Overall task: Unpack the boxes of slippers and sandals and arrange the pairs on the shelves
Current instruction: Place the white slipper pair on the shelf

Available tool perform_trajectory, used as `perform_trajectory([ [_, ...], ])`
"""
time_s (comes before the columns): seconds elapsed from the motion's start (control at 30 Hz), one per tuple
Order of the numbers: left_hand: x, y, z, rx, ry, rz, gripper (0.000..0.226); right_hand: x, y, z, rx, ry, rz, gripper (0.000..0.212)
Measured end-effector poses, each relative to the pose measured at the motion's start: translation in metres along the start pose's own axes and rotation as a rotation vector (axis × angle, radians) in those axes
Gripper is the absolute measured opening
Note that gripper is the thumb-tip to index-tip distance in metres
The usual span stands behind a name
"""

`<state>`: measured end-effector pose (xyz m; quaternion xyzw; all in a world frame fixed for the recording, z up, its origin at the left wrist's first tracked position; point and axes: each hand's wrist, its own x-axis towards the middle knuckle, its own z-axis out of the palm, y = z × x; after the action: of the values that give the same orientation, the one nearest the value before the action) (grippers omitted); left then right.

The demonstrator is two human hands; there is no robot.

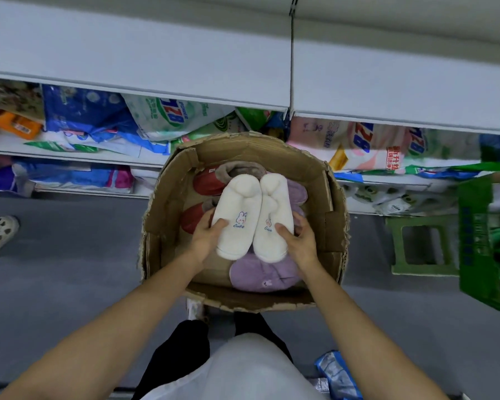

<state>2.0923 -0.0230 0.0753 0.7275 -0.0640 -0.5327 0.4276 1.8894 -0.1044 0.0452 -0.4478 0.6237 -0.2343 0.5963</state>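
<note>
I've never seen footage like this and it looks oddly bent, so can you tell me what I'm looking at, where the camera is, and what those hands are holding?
There is no machine here. A person wears a wide-angle camera on the head, looking down, which bends the edges. The two bare arms are that person's own.

The left hand and right hand each grip one of a pair of white slippers, fluffy with a small rabbit design, held side by side over an open cardboard box. Inside the box lie purple slippers and red slippers.

Beyond the box are white shelves; the lower ones hold colourful packaged goods. A green stool stands on the grey floor to the right.
</note>
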Motion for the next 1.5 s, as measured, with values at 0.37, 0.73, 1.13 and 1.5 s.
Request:
perform_trajectory([
  [0.37, -0.096, 0.093, -0.059, -0.019, -0.149, 0.261, 0.038, -0.121, -0.109, 0.019, 0.122, 0.085, -0.272, 0.044],
  [0.73, -0.204, 0.177, -0.123, -0.134, -0.234, 0.569, 0.056, -0.22, -0.222, 0.03, 0.239, 0.118, -0.58, 0.05],
  [1.13, -0.281, 0.225, -0.179, -0.2, -0.275, 0.771, 0.038, -0.314, -0.292, 0.045, 0.375, 0.023, -0.701, 0.042],
  [1.5, -0.305, 0.316, -0.262, -0.164, -0.355, 0.956, 0.042, -0.355, -0.374, 0.116, 0.436, 0.066, -0.834, 0.04],
])
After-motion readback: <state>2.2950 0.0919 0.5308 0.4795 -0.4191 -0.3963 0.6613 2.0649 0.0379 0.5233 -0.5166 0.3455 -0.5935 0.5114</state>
